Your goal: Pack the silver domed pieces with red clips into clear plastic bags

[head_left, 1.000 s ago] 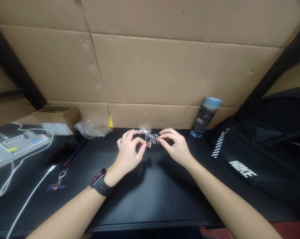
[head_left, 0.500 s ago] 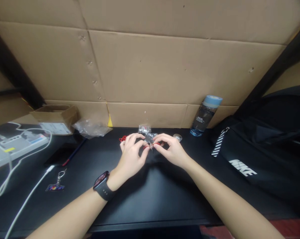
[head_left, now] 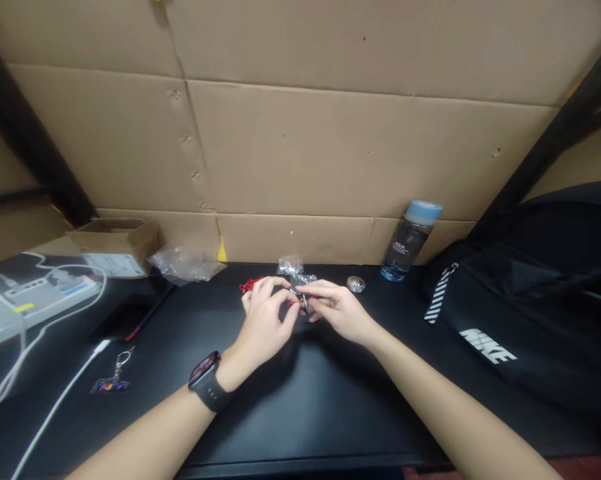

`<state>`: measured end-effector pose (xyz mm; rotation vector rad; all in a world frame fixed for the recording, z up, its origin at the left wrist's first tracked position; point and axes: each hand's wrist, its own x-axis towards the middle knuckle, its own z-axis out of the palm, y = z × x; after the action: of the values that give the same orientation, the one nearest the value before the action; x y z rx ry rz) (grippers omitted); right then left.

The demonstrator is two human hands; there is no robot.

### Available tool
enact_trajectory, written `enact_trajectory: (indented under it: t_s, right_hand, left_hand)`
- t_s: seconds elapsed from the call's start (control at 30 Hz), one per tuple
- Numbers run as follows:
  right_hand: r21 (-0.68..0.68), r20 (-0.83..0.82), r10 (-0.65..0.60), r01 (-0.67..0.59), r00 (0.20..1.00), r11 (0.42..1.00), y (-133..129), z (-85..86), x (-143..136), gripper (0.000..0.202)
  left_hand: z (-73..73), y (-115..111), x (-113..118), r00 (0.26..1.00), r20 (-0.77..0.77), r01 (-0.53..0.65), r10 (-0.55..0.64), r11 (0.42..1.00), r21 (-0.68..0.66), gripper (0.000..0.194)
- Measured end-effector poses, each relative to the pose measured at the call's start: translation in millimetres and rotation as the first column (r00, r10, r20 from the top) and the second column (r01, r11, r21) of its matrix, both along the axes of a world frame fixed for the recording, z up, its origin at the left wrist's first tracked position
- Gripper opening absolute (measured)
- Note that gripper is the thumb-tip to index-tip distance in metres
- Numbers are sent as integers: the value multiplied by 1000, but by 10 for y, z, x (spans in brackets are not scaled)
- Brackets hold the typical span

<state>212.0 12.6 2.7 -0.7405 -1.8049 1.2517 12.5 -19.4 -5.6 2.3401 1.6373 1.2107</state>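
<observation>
Across the back, a tall cardboard wall (head_left: 290, 153) closes off the far edge of the black desk (head_left: 300, 413). Filling the right end, a black backpack (head_left: 540, 307) with white NIKE lettering takes up that side. Far left, a white power strip (head_left: 35, 300) has a pale cable (head_left: 55, 407) looping from it and another running toward the near edge. Behind it sits an open cardboard box (head_left: 115, 243), with a crumpled clear bag (head_left: 188, 265) just beside it. Between wall and backpack stands a blue-capped bottle (head_left: 410, 240).

At the centre, 2 hands work close together, fingertips nearly meeting. The left hand (head_left: 268, 310), with a dark watch (head_left: 208, 380) on its wrist, pinches a red cord (head_left: 249, 286), whose loose heap lies just behind its knuckles. The right hand (head_left: 338, 310) has its fingers closed on the cord too, beside a thin shiny piece (head_left: 306, 303); fingers hide most of this.

Left of the hands, a dark phone (head_left: 118, 323) lies near a key charm (head_left: 111, 383). Right of them rests 1 small round item (head_left: 356, 285). Smallest, a clear packet (head_left: 290, 265) lies behind the fingertips, near the wall.
</observation>
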Motion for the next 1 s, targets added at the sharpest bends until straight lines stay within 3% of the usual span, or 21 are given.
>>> enact_trajectory:
  t_s: [0.1, 0.27, 0.53, 0.63, 0.77, 1.0]
  right_hand:
    - [2, 0, 21, -21, 1000, 1000, -7, 3, 5, 38]
    - [-9, 44, 57, -56, 997, 998, -47, 43, 22, 60]
    - [71, 102, 14, -21, 995, 997, -20, 31, 35, 51]
    - [181, 193, -49, 13, 980, 983, -1, 38, 63, 50]
    - [360, 308, -148, 30, 940, 933, 26, 72, 120, 51]
    - [624, 363, -352, 56, 863, 780, 68, 133, 237, 52]
  left_hand:
    - [-7, 10, 1, 1000, 1, -7, 7, 1000, 2, 10]
    - [-13, 18, -2, 1000, 9, -10, 9, 1000, 2, 9]
    - [8, 35, -17, 1000, -2, -4, 4, 999, -42, 8]
    - [9, 61, -50, 1000, 11, -18, 20, 994, -109, 22]
    - [-87, 143, -111, 999, -33, -10, 3, 980, -198, 42]
    - [-299, 342, -197, 983, -48, 158, -179, 943, -293, 73]
